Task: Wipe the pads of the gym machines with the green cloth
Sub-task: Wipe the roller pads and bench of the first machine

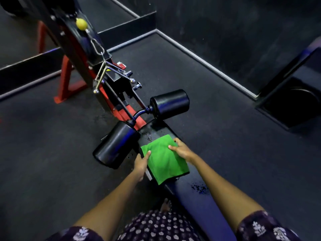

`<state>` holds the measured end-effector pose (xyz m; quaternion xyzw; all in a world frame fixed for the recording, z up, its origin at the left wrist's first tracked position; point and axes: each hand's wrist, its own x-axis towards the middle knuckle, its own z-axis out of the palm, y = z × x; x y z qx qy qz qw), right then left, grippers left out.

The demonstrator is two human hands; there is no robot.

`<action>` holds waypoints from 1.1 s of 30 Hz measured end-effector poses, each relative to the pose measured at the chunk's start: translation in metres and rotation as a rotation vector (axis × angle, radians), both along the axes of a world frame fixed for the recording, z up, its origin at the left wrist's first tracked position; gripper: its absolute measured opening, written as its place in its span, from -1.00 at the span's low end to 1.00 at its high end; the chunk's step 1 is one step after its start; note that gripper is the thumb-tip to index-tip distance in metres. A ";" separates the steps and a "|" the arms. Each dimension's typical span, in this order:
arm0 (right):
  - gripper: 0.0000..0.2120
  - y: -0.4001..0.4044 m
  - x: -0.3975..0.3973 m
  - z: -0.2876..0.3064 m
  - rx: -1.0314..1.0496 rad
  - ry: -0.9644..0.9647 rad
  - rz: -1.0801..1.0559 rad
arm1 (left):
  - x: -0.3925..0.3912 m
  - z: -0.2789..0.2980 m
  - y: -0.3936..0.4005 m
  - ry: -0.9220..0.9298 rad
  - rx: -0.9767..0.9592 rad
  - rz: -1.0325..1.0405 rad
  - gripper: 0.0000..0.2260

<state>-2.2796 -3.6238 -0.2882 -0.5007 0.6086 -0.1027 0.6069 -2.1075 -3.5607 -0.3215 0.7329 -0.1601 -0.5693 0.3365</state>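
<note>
Green cloth [164, 158] flat on glossy black seat pad [187, 181], left hand [141, 164] and right hand [180, 150] fingers pinching its edges

Quick count from where I'm standing: one green cloth [164, 158], lying flat on one long black seat pad [196, 181]. Two hands on it, left hand [141, 164] gripping the near-left edge, right hand [180, 150] on the far-right edge. Just past the grip there are two black roller pads [116, 145] [171, 103], one on each side of the frame. Two patches of droplets on the seat pad, one beyond the cloth [147, 136], one nearer [199, 188]. One yellow ball [81, 23] up on the cable.
</note>
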 end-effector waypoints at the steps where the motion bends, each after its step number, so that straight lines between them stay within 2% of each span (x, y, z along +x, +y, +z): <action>1: -0.71 0.007 0.004 -0.009 -0.050 0.058 0.036 | 0.002 -0.002 0.007 -0.079 0.003 -0.028 -0.47; 4: -0.73 0.021 0.012 -0.061 -0.220 0.235 0.102 | 0.005 -0.004 0.023 -0.267 -0.023 -0.090 -0.49; 8: -0.70 0.048 0.033 -0.049 -0.285 0.354 0.042 | 0.013 -0.026 0.037 -0.141 -0.044 0.078 -0.54; 10: -0.72 0.051 0.037 -0.055 -0.286 0.337 -0.018 | 0.019 -0.043 0.044 -0.080 -0.069 0.134 -0.50; 13: -0.67 0.045 0.041 -0.070 -0.242 0.263 -0.053 | 0.028 -0.067 0.048 -0.124 -0.175 0.072 -0.44; 17: -0.58 0.022 0.044 -0.104 -0.248 0.209 0.018 | 0.029 -0.110 0.035 -0.276 -0.275 -0.045 -0.65; 20: -0.57 0.008 0.044 -0.127 -0.387 0.240 0.076 | 0.028 -0.134 0.023 -0.300 -0.342 -0.074 -0.70; 24: -0.61 -0.008 0.039 -0.182 -0.563 0.356 0.243 | 0.027 -0.176 0.007 -0.300 -0.365 -0.182 -0.52; 28: -0.63 -0.017 0.026 -0.209 -0.513 0.627 0.444 | 0.014 -0.206 0.005 -0.278 -0.345 -0.318 -0.45; 31: -0.68 -0.023 0.041 -0.207 -0.585 0.907 0.391 | 0.010 -0.217 0.008 -0.379 -0.341 -0.330 -0.43; 32: -0.65 -0.025 0.050 -0.206 -0.603 0.923 0.365 | 0.011 -0.219 0.007 -0.408 -0.341 -0.290 -0.44; 33: -0.54 -0.027 0.060 -0.208 -0.576 0.876 0.350 | 0.012 -0.219 0.006 -0.455 -0.347 -0.252 -0.46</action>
